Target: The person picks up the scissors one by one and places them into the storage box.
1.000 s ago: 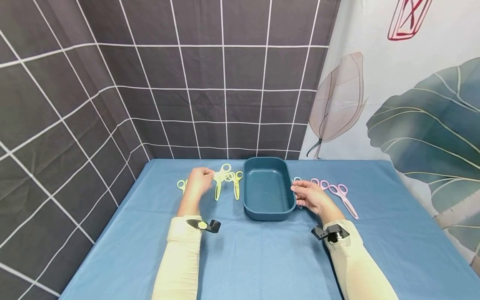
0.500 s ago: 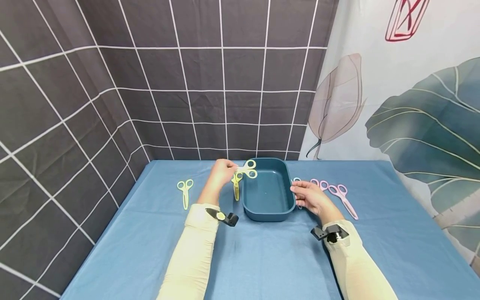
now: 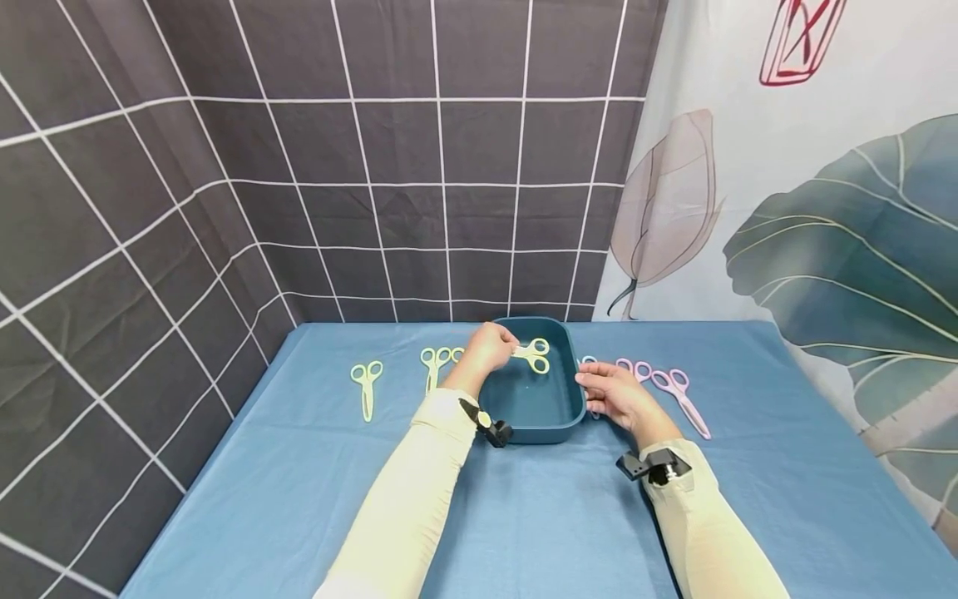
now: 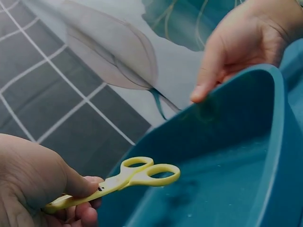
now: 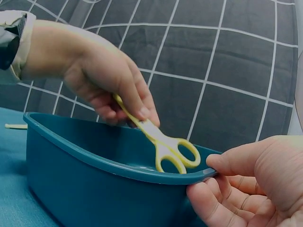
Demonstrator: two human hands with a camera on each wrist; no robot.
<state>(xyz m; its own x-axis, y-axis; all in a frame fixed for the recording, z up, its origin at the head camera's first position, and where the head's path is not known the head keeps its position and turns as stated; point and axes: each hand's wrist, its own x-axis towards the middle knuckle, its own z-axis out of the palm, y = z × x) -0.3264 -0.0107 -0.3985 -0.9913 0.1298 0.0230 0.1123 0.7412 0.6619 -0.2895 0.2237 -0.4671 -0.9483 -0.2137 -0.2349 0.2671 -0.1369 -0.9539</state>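
My left hand (image 3: 486, 349) pinches a pair of yellow scissors (image 3: 533, 355) by the blade end, handle loops pointing right, over a teal rectangular bin (image 3: 540, 434). In the left wrist view, the thumb lies across the scissors (image 4: 125, 178) near the pivot while the fingers curl beneath. My right hand (image 3: 619, 398) holds the bin's right wall. From the right wrist, its thumb (image 5: 236, 158) is seen on the rim with the fingers outside. The bin's visible floor has no scissors on it, and the loops overlap the near rim (image 5: 142, 174) in that view.
Left of the bin lie yellow-green scissors (image 3: 367, 389) and another pair (image 3: 432, 366); a further loop (image 3: 456, 353) shows beside my left arm. On the right are pink scissors (image 3: 681, 401), a second pink pair (image 3: 636, 368) and light blue scissors (image 3: 589, 360), partly hidden by my right hand.
My left hand has carried the yellow scissors from the table on the left, rightward to over the bin. My right hand keeps its hold on the bin wall.
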